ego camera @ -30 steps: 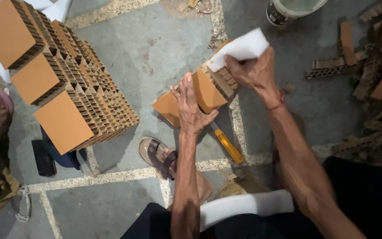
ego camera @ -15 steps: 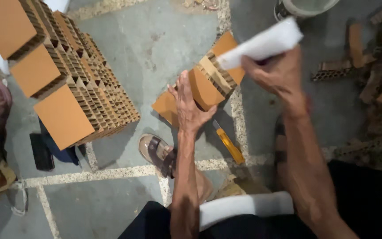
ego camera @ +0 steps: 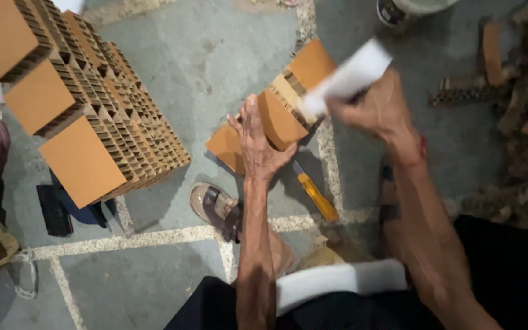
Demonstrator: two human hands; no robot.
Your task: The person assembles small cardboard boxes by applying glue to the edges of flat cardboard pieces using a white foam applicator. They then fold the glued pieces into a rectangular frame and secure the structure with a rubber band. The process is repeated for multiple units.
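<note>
stacked bricks (ego camera: pixel 87 116) at ten o'clock; left hand (ego camera: pixel 258 143), fingers together, presses a brick (ego camera: pixel 276 113) running seven to one o'clock mid-floor; right hand (ego camera: pixel 377 110) clamps a blurred white block (ego camera: pixel 352 76). grey concrete floor (ego camera: pixel 227 55).

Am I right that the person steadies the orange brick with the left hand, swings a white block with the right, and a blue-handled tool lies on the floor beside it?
Nearly. The tool on the floor has a yellow-orange handle, not a blue one, as the head view shows. The rest holds: the left hand rests on the orange brick, and the right hand grips the white block.
</note>
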